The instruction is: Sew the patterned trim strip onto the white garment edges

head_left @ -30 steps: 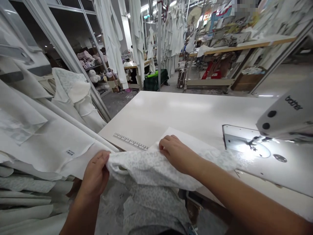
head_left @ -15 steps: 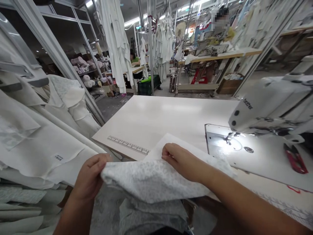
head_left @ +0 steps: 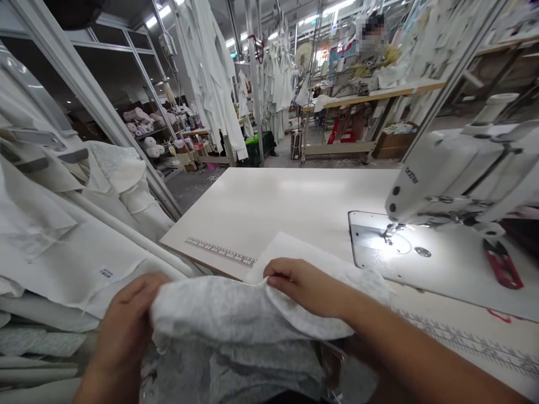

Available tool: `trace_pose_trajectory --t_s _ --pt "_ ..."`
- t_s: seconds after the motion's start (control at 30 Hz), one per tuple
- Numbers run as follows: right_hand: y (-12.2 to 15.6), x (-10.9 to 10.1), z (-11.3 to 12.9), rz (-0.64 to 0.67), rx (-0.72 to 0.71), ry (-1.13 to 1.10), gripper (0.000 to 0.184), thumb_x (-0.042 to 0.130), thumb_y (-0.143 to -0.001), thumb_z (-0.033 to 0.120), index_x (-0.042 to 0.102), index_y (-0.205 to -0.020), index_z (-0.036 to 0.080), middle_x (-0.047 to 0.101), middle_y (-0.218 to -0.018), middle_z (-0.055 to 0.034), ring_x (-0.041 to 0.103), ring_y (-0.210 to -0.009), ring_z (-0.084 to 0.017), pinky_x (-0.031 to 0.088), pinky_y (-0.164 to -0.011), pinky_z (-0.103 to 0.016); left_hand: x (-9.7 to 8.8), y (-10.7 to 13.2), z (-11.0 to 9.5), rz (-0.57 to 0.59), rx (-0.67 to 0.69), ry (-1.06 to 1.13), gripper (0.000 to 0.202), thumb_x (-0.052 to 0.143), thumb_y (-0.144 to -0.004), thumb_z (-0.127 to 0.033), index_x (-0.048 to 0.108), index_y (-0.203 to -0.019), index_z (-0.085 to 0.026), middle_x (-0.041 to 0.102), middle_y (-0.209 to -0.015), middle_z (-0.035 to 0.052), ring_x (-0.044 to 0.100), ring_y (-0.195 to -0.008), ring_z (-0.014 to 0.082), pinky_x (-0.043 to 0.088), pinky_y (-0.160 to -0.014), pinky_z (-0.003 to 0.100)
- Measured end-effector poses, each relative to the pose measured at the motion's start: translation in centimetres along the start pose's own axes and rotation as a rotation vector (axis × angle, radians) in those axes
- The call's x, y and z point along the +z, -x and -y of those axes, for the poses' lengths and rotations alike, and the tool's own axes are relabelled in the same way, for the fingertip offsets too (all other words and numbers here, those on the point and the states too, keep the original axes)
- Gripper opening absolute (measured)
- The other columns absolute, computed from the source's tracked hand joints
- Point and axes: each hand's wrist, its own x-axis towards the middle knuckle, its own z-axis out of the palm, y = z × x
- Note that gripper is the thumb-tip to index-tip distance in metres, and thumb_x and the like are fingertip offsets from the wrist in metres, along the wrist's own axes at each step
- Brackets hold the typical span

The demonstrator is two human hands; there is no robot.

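Note:
A white fabric piece with a faint grey pattern (head_left: pixel 219 311) stretches between my hands at the table's front edge. My left hand (head_left: pixel 130 314) is closed on its left end and slightly blurred. Farther along its upper edge, my right hand (head_left: pixel 298 283) pinches the cloth between thumb and fingers. Part of the fabric lies on the white tabletop (head_left: pixel 269 196) behind my right hand, and the rest hangs down toward my lap. A sewing machine (head_left: pixel 455 174) stands to the right, its lit needle area apart from the cloth.
Red-handled thread snips (head_left: pixel 503 266) lie right of the needle plate. A printed ruler scale (head_left: pixel 219 252) runs along the table's left front. White garments (head_left: pixel 84 235) hang close on the left beside a metal post. A person (head_left: pixel 373 47) sits at another machine farther back.
My left hand has moved left and a little down, drawing the cloth's end with it. My right hand has shifted slightly left and down. The view has turned a little.

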Motion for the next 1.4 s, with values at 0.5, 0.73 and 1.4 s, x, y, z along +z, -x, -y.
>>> trace_pose_trajectory --t_s 0.5,0.73,1.4 --pt "5.5 -1.3 1.9 0.011 0.174 -0.042 0.018 0.044 -0.088 0.012 0.060 -0.089 0.021 0.062 -0.085 0.0008 0.056 -0.077 -0.014 0.041 -0.068 -0.027 12.1 0.9 2.1 0.714 -0.048 -0.429 0.023 0.056 -0.087 -0.035 0.066 -0.080 -0.015 0.059 -0.071 0.0000 0.051 -0.068 0.0128 0.039 -0.064 0.023" --pt "6.0 -0.6 1.2 -0.085 0.267 -0.324 0.025 0.049 -0.084 0.017 0.055 -0.106 0.025 0.061 -0.097 -0.0007 0.056 -0.084 -0.016 0.044 -0.071 -0.030 13.4 1.2 3.0 0.689 -0.290 -0.233 0.028 0.058 -0.084 -0.041 0.058 -0.076 -0.014 0.042 -0.061 -0.0043 0.034 -0.056 0.0088 0.027 -0.051 0.022" --pt "6.4 1.1 -0.3 -0.271 0.262 -0.630 0.018 0.052 -0.075 0.014 0.052 -0.091 0.022 0.057 -0.078 0.0022 0.048 -0.068 -0.013 0.037 -0.059 -0.026 14.4 1.6 2.9 0.654 -0.062 -0.435 0.022 0.057 -0.084 -0.034 0.061 -0.072 -0.016 0.050 -0.062 -0.0015 0.044 -0.062 0.0123 0.035 -0.058 0.024"
